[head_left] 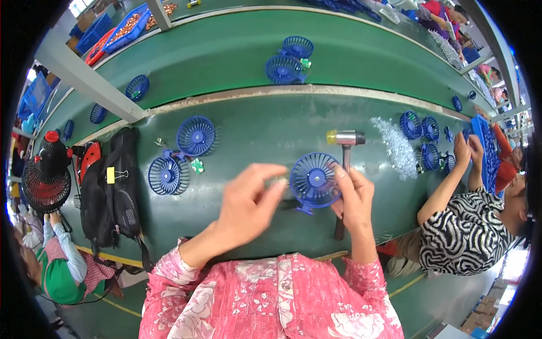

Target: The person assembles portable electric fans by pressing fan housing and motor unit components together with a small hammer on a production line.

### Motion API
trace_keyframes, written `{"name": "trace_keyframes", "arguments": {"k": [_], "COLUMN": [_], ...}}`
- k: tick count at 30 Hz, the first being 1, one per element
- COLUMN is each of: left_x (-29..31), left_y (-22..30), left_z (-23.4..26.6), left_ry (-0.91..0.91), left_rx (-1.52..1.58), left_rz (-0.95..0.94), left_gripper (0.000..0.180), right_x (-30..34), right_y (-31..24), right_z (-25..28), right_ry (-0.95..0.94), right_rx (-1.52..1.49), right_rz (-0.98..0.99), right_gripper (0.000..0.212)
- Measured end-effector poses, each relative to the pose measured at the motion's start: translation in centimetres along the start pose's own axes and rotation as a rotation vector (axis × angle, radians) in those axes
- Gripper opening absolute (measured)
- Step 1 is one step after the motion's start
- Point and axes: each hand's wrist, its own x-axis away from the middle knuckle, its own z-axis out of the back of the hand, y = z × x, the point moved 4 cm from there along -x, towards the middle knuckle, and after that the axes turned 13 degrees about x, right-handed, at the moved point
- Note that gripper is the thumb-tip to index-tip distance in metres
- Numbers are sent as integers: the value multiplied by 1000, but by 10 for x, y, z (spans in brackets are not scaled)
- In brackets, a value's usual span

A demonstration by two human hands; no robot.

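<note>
My right hand [357, 203] grips the right rim of a round blue fan cage [316, 178], thumb on top and fingers underneath. The cage has a slatted rim and a hub in its middle, with a small bracket at its lower edge. To its left hovers my left hand [245, 200], slightly blurred, its index finger and thumb apart and nothing visible between them. A hammer [346, 152] with a yellow and a black face lies on the table behind my right hand, partly hidden by it. Further left rests a joined pair of blue fan cages [196, 136] with a small green-and-white part [197, 165].
Clear small pieces [395, 148] are heaped right of the hammer. A black bag [116, 186] and a black-red fan [48, 175] occupy the left. Beyond a raised edge, a green belt [226, 51] carries more fan cages. A co-worker [468, 231] handles parts beside a blue tray [484, 147].
</note>
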Motion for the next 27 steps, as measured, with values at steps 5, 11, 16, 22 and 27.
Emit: {"name": "trace_keyframes", "arguments": {"k": [5,11,16,22,27], "left_x": [14,20,23,17,22], "left_y": [-49,-40,-47,-45,-46], "left_z": [6,-22,-34,-31,-32], "left_ry": [-48,-252,-209,-10,112], "left_rx": [556,952,1148,1230,890], "left_rz": [597,829,816,782,532], "left_gripper": [50,54,39,31,32], "right_x": [-16,-25,-22,17,27], "right_y": [-6,-8,-12,8,8], "right_z": [-6,-19,-27,-41,-38], "right_ry": [-120,-205,-173,-221,-367], "right_rx": [28,30,110,119,83], "right_rz": [-11,-26,22,0,-201], "right_gripper": [31,33,31,21,18]}}
